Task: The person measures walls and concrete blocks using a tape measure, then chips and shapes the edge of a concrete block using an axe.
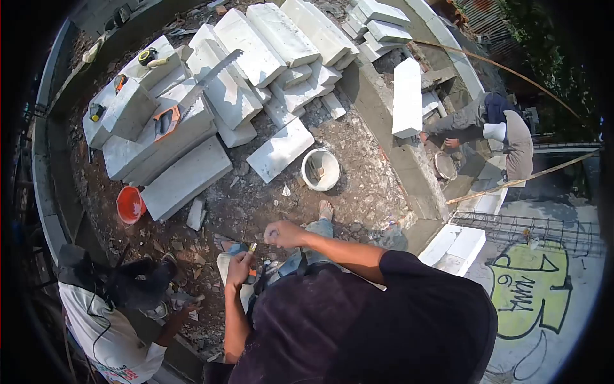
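Note:
My left hand (pixel 239 269) is closed around a small tool (pixel 252 248) with a pale yellowish end, held in front of my waist. A bit of orange shows just below that hand. To its right, my right hand (pixel 284 235) is raised with curled fingers pressed together; whatever they may hold is too small to make out. The two hands are apart. Beyond them on the rubble ground stands a white bucket (pixel 321 170) with a tool inside.
White blocks (pixel 249 48) are piled ahead, with an orange-handled saw (pixel 167 123) on them. A red bucket (pixel 130 205) stands left. One person (pixel 105 320) is at lower left; another (pixel 511 137) bends beyond the low wall (pixel 377 105) at right.

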Available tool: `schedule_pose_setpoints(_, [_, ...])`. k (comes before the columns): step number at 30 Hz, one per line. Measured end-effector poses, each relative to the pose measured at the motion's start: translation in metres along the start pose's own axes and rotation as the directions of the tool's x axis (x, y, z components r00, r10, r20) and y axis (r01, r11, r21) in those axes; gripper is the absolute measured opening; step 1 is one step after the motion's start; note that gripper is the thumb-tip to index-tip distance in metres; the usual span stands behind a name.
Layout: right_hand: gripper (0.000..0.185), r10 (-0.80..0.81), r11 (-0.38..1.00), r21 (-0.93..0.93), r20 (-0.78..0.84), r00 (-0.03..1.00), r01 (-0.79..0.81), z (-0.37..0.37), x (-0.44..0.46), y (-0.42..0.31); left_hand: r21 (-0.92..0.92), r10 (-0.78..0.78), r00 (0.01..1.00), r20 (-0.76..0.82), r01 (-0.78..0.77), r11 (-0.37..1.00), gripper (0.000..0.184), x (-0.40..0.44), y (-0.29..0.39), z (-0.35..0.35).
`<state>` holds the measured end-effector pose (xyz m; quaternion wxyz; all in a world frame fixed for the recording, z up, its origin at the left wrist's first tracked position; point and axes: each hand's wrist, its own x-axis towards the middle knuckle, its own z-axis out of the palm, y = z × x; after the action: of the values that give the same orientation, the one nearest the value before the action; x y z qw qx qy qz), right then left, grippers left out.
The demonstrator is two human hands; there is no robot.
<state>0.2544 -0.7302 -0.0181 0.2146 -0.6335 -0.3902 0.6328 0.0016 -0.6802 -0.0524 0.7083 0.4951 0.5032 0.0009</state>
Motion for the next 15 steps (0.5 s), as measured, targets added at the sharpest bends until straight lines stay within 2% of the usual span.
schedule_pose_setpoints(1, [0.02,0.016,1.0,0.009,-0.016,1.0,-0.016,0.015,0.015,-0.006,0.094,0.011,0.995,-0.101,-0.002,0.996,0.038,0.003,-0.018,-0.036])
schedule_pose_setpoints(3, [0.022,-0.187,0.981,-0.091,-0.246,0.951,0.17,0.051,0.041,-0.01,-0.153,-0.188,0.97,-0.154,0.165,0.974,0.038,-0.003,-0.032,-0.106])
schedule_pose_setpoints(4, [0.022,-0.169,0.985,-0.075,-0.262,0.95,0.155,0.059,0.05,-0.02,-0.222,-0.227,0.948,-0.225,0.177,0.959,0.038,-0.003,-0.039,-0.137])
schedule_pose_setpoints(5, [0.023,-0.107,0.994,-0.036,-0.26,0.96,0.101,0.064,0.056,-0.033,-0.053,-0.043,0.951,-0.307,0.028,0.998,0.037,0.008,-0.073,-0.179])
schedule_pose_setpoints(6, [0.023,-0.044,0.999,0.001,-0.251,0.967,0.046,0.069,0.061,-0.04,-0.225,-0.057,0.932,-0.357,-0.026,0.974,0.037,0.004,-0.076,-0.203])
schedule_pose_setpoints(7, [0.025,-0.027,1.0,-0.007,-0.259,0.965,0.026,0.075,0.069,-0.042,-0.296,-0.086,0.918,-0.386,-0.035,0.955,0.037,0.002,-0.078,-0.228])
schedule_pose_setpoints(8, [0.025,-0.017,1.0,-0.004,-0.257,0.966,0.016,0.076,0.076,-0.043,-0.355,-0.218,0.885,-0.413,0.064,0.933,0.037,0.004,-0.077,-0.253])
schedule_pose_setpoints(9, [0.026,-0.031,0.999,-0.038,-0.282,0.959,0.022,0.077,0.083,-0.046,-0.407,-0.274,0.861,-0.429,0.086,0.909,0.038,0.016,-0.094,-0.278])
schedule_pose_setpoints(10, [0.027,-0.057,0.997,-0.07,-0.271,0.961,0.039,0.084,0.097,-0.049,-0.403,-0.305,0.821,-0.483,0.1,0.91,0.037,0.022,-0.101,-0.299])
schedule_pose_setpoints(12, [0.027,-0.049,0.997,-0.069,-0.248,0.967,0.033,0.084,0.133,-0.036,-0.515,-0.37,0.802,-0.468,0.092,0.852,0.036,0.025,-0.091,-0.324])
schedule_pose_setpoints(13, [0.029,-0.092,0.992,-0.11,-0.246,0.965,0.066,0.079,0.153,-0.029,-0.513,-0.348,0.785,-0.512,0.045,0.857,0.036,0.037,-0.094,-0.336])
schedule_pose_setpoints(14, [0.032,-0.032,0.991,-0.13,-0.263,0.964,-0.002,0.073,0.177,-0.027,-0.475,-0.308,0.744,-0.593,-0.015,0.88,0.036,0.058,-0.108,-0.351])
schedule_pose_setpoints(15, [0.032,-0.085,0.993,-0.103,-0.295,0.952,0.057,0.067,0.207,-0.013,-0.516,-0.372,0.706,-0.602,0.012,0.856,0.036,0.08,-0.118,-0.37])
